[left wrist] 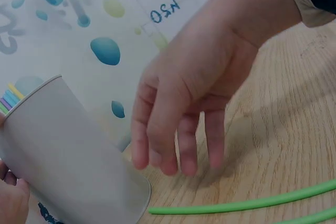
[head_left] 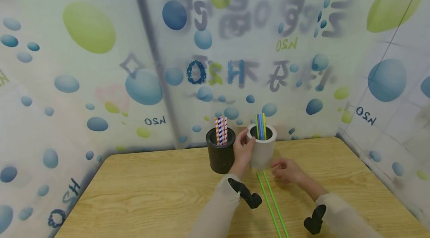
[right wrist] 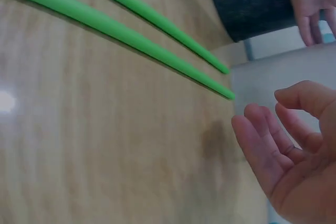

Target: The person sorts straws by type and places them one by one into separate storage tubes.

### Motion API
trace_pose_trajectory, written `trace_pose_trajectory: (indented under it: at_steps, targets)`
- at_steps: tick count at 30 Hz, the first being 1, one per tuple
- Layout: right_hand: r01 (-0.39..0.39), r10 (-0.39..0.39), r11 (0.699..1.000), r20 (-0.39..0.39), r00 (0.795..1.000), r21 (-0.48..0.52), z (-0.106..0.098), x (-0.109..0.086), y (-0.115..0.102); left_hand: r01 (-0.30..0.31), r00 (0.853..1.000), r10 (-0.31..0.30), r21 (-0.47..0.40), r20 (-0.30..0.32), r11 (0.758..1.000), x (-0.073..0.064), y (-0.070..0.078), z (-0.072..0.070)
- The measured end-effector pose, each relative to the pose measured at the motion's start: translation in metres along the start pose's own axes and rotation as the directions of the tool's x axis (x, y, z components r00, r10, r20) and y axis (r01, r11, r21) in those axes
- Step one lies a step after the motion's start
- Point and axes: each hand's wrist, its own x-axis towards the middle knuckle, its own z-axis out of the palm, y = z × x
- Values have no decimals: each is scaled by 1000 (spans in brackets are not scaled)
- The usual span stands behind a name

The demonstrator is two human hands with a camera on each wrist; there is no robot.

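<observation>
In the head view a white cup (head_left: 262,154) stands at the back of the table with several plain coloured straws (head_left: 260,126) in it. My left hand (head_left: 243,152) holds this cup by its left side, thumb toward the front. Right of the cup's base, my right hand (head_left: 287,170) hovers over the wood, its fingers loosely bent with nothing between them, as the right wrist view of the hand (right wrist: 294,150) also shows. Two long green straws (head_left: 273,202) lie side by side on the table, their far ends close to the cup's base.
A black cup (head_left: 220,157) holding several patterned straws (head_left: 221,130) stands just left of my left hand. Behind the wooden table (head_left: 151,189) rises a curtain-like wall (head_left: 111,133) printed with blue and green drops, which also closes off both sides.
</observation>
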Motion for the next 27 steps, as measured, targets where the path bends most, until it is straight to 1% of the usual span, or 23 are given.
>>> trace_pose_trajectory:
  at_steps: [3,5,8,10,14,19,23,27]
  targets:
    - [12,-12,1000,25,1000,15,7,0,5,-12,1000,12,-2,0,1000,0,0,0]
    - [28,-29,999,44,999,26,12,-1,9,-10,1000,10,-3,-1,1000,0,-1,0]
    - [24,-26,999,48,999,41,18,-1,13,1,1000,-1,1,-3,1000,0,-1,0]
    - [8,-9,999,34,999,41,21,-1,15,7,1000,-7,-4,-6,1000,0,-1,0]
    - [-28,29,999,-5,1000,36,25,-3,17,-4,1000,4,-12,-9,1000,-1,1,0]
    - [-36,37,999,-34,999,36,27,-3,17,-9,1000,9,-18,-11,1000,-2,1,0]
    - [-61,61,998,-58,996,1,30,-1,15,-11,1000,11,-26,-9,1000,-2,1,0]
    - [-114,108,992,-103,989,-46,33,1,13,-12,1000,11,-27,-9,1000,-2,0,0]
